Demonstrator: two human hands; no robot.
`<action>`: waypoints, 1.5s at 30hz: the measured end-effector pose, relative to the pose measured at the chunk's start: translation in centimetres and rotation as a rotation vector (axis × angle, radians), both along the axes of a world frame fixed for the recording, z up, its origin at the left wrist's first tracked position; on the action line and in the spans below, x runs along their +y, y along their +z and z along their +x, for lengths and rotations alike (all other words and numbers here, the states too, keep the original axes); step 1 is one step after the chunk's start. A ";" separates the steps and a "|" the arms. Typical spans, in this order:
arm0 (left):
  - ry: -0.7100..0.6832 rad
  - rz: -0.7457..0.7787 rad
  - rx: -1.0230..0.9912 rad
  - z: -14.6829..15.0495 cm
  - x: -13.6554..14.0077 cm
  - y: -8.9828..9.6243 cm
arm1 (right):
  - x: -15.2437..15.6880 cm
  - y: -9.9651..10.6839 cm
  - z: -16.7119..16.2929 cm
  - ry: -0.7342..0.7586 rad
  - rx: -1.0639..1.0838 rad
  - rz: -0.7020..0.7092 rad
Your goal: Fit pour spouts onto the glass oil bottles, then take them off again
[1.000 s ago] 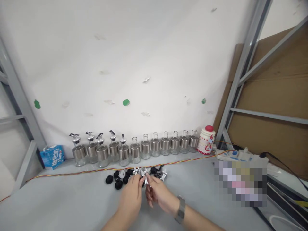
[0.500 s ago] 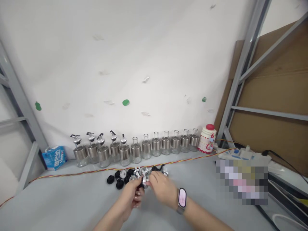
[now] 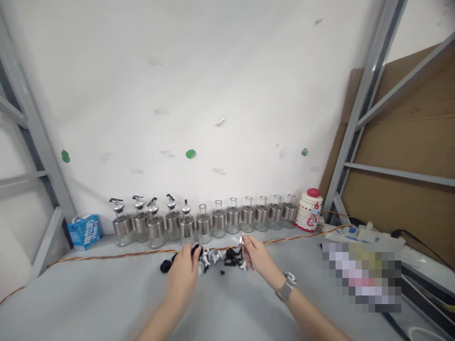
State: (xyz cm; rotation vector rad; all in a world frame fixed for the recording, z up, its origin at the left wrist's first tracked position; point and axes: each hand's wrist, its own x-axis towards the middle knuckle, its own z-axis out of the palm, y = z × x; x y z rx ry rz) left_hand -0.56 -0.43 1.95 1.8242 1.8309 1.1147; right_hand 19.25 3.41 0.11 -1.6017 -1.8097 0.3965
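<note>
Silver-coloured and slightly blurred, a small pourer part (image 3: pixel 241 239) is pinched between the thumb and index finger of the right hand (image 3: pixel 259 259), which is raised just above the right end of a loose pile of pourer parts (image 3: pixel 215 257). On this wrist sits a watch (image 3: pixel 286 286) with a metallic grey band. The left hand (image 3: pixel 182 272) is at the left end of the same pile, palm downward, with its fingers bent and only a little apart from the thumb. Between them appears a black stopper (image 3: pixel 196 250); I cannot tell if it is firmly held or only touched. The two hands are well apart, and the pile lies mostly between them on the grey table (image 3: pixel 216 310). One small black piece (image 3: pixel 222 273) lies alone, a little nearer to the person.

Behind the pile runs a red-and-yellow twisted wire (image 3: pixel 122 255). Beyond it, along the white wall (image 3: pixel 241 94), twelve glass bottles with steel sleeves stand upright in a row: five bottles with pourers (image 3: pixel 155 226) at the left, then seven open-necked bottles (image 3: pixel 233 215). A blue carton (image 3: pixel 85 232) is at the left end, and a white jar with a red lid (image 3: pixel 308 211) stands at the right end.
</note>
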 end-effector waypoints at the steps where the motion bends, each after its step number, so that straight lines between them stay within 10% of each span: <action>1: 0.043 0.039 0.190 -0.4 0.1 0.0 | 0.5 0.1 0.8 -0.019 -0.033 -0.009; 6: 0.120 0.035 0.713 -1.0 0.5 -0.6 | 1.3 0.5 4.2 -0.133 -0.199 -0.011; 18: 0.208 0.101 0.781 -2.1 1.2 -0.8 | 0.4 0.6 3.0 -0.164 -0.387 0.196; 24: 0.200 0.101 0.704 -2.0 1.5 -0.9 | 1.1 3.0 -3.8 0.149 -0.161 0.460; 31: 0.139 -0.106 0.428 -1.8 1.6 -1.3 | 6.1 5.7 -13.5 0.233 0.201 0.215; 37: 0.143 -0.101 0.394 -1.5 1.1 -0.8 | 8.3 5.4 -15.5 0.237 0.330 0.201; 45: 0.371 0.610 0.435 -1.8 1.0 0.0 | 2.1 6.8 -11.7 0.289 0.785 0.237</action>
